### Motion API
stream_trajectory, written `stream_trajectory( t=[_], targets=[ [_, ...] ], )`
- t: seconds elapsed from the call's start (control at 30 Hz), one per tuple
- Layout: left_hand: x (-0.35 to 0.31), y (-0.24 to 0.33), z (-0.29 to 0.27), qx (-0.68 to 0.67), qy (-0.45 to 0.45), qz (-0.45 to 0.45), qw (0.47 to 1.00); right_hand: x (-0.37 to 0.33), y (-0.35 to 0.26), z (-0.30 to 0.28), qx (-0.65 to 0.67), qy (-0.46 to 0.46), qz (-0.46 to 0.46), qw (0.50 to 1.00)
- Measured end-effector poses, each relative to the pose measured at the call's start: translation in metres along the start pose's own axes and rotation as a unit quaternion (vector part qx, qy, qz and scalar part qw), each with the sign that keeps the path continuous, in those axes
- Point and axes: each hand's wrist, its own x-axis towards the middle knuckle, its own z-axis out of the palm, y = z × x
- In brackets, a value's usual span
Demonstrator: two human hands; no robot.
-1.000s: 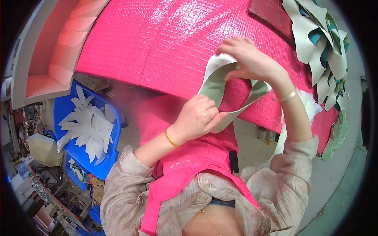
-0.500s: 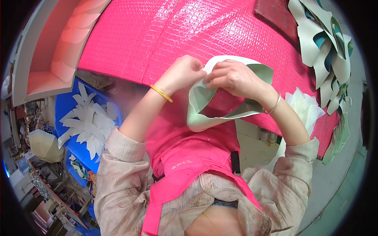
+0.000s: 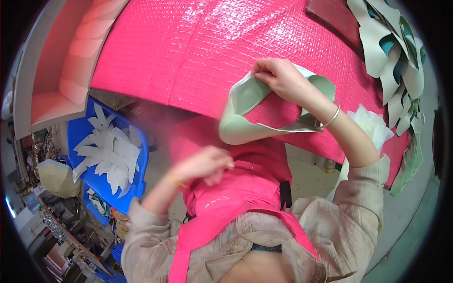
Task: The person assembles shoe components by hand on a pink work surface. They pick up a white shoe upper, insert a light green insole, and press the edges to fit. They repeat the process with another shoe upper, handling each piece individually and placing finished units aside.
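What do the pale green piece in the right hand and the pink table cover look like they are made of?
Pale green cut piece: thin, flexible sheet, likely synthetic leather or similar; it curls and bends under the right hand, with a smooth matte face. Pink table cover: looks like glossy plastic or vinyl sheeting; a fine embossed grid catches bright glare. Neither can be settled by sight.

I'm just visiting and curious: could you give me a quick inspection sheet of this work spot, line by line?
Surface: pink textured sheet covers the table.
Job's things: pale green cut piece, curled, held up over the table edge.
Clutter: stack of green cut pieces far right; white pieces in a blue bin at left.
Hands: right hand pinches the piece's top edge; left hand blurred, by the pink apron, apparently empty.
Cables: nothing seen.
Surroundings: crowded shelves lower left.
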Motion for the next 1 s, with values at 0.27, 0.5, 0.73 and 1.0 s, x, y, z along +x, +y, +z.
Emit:
stream_trajectory(
  t=[0.27,0.5,0.73,1.0],
  targets=[
    [0.046,0.017,0.034,0.409,0.488,0.478,0.605,0.021,0.001,-0.013,0.042,-0.103,0.036,0.993],
    [0.051,0.026,0.044,0.443,0.532,0.333,0.640,0.021,-0.007,-0.006,-0.007,-0.098,-0.041,0.994],
    [0.054,0.025,0.049,0.422,0.536,0.305,0.665,-0.006,-0.019,-0.010,-0.043,-0.117,-0.109,0.986],
    [0.054,0.031,0.053,0.477,0.544,0.233,0.650,0.007,-0.018,-0.026,-0.138,-0.177,-0.081,0.971]
  ],
)
